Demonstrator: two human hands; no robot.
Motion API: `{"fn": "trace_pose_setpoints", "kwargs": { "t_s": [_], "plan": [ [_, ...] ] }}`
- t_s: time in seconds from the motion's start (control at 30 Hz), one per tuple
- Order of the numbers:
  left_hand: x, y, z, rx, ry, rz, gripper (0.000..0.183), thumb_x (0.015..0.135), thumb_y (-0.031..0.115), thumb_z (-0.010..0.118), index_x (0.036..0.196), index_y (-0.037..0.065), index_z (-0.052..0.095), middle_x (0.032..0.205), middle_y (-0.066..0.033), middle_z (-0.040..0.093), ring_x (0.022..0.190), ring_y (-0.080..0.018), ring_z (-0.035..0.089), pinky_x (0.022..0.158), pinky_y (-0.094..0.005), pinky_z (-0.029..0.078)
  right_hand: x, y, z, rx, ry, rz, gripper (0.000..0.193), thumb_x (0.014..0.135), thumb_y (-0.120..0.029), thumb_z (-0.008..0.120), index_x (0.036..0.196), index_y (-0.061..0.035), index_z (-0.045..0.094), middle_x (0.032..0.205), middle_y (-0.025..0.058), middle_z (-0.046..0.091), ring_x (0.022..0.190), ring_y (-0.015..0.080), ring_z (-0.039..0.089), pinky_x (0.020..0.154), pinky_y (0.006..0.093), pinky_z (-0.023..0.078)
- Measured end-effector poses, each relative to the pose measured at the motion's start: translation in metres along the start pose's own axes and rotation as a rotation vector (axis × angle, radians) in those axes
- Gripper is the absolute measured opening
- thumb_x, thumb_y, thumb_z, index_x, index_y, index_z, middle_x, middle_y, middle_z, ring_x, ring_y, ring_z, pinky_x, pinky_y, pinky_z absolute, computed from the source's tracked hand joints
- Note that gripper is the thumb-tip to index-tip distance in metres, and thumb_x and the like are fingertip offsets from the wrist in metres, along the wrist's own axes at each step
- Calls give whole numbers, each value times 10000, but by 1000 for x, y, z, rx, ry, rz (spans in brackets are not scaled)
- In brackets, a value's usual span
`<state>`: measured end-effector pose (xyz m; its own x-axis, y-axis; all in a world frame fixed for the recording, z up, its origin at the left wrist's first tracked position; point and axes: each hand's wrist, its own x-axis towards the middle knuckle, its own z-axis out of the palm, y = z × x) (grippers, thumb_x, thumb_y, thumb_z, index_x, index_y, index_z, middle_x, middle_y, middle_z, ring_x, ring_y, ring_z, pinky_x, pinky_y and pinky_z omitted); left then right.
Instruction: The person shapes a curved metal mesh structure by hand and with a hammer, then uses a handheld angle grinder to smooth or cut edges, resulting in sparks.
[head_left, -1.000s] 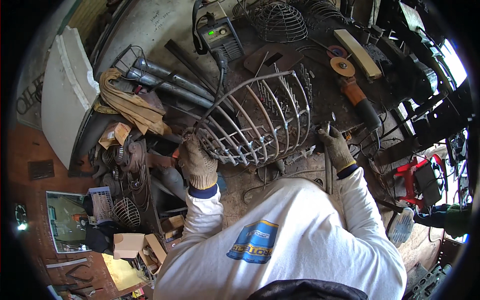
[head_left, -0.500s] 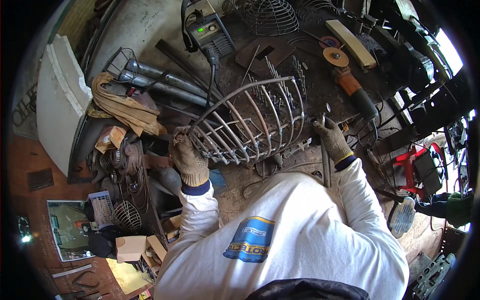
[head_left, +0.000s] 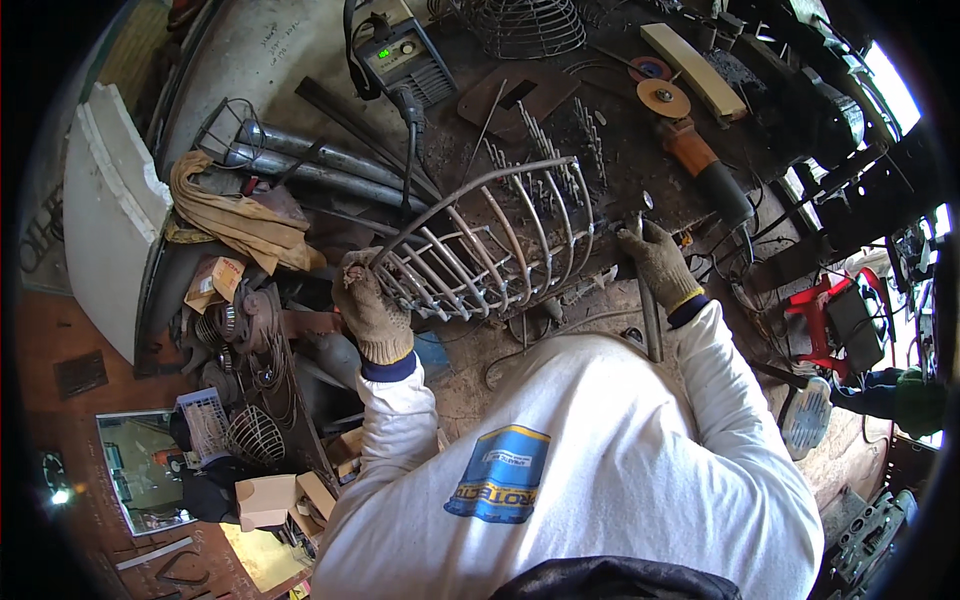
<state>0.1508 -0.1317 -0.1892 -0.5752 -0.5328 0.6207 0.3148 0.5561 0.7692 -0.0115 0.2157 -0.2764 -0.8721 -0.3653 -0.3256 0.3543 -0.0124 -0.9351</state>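
While clamping a welded-rod cage (head_left: pixel 508 225) in left hand (head_left: pixel 377 310), faces grimy workbench (head_left: pixel 632 165), angle grinder (head_left: pixel 700 165) at two o'clock; cannot tell grip of right hand (head_left: pixel 660 260).

The cage (head_left: pixel 514 238) is dull grey, some bars brownish, with silvery weld spots. The left glove (head_left: pixel 373 310) and right glove (head_left: pixel 660 265) are tan knit, edged yellow, above navy cuffs (head_left: pixel 388 370). The shirt (head_left: pixel 620 450) is white, with a print (head_left: pixel 500 475) in blue and yellow. The grinder (head_left: pixel 702 165) is orange and black, its disc (head_left: pixel 664 98) tan-orange. The welder (head_left: pixel 405 60) is grey and black with green lit digits. The pipes (head_left: pixel 320 170) look silvery, the cloth (head_left: pixel 225 205) mustard-tan, the timber (head_left: pixel 692 70) pale yellow, the chair (head_left: pixel 815 320) bright red.
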Motion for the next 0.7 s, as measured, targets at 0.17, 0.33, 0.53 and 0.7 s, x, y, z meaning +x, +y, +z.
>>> {"fn": "trace_pose_setpoints", "kwargs": {
  "t_s": [0.17,0.33,0.53,0.7],
  "plan": [
    [-1,8,6,-176,73,-164,558,915,564,685,977,12,638,786,-37,668,647,-110,628,561,-240,489,-2,-4,1,-32,5,7,250,986,-224,645,1115,-12,622,850,10,632,683,89,569,613,266,486],
    [9,25,3,-239,-20,-148,593,906,591,680,938,0,653,780,-29,655,649,-105,607,574,-240,474,-4,-5,1,-21,6,18,253,988,-227,644,1121,-13,624,855,9,633,690,89,571,620,265,487],
    [9,18,-1,-173,20,-114,590,927,577,652,927,-13,658,797,-33,647,680,-113,602,613,-250,478,-8,-8,3,-51,-12,11,272,993,-225,633,1159,-10,622,859,7,624,702,92,564,640,266,490],
    [2,-20,-30,356,-56,3,415,1050,350,477,1219,-18,568,1124,-108,647,987,-196,644,846,-349,539,-10,-11,2,-71,-22,-23,262,990,-229,643,1141,-15,626,854,6,624,697,92,566,625,266,486]
  ]
}}
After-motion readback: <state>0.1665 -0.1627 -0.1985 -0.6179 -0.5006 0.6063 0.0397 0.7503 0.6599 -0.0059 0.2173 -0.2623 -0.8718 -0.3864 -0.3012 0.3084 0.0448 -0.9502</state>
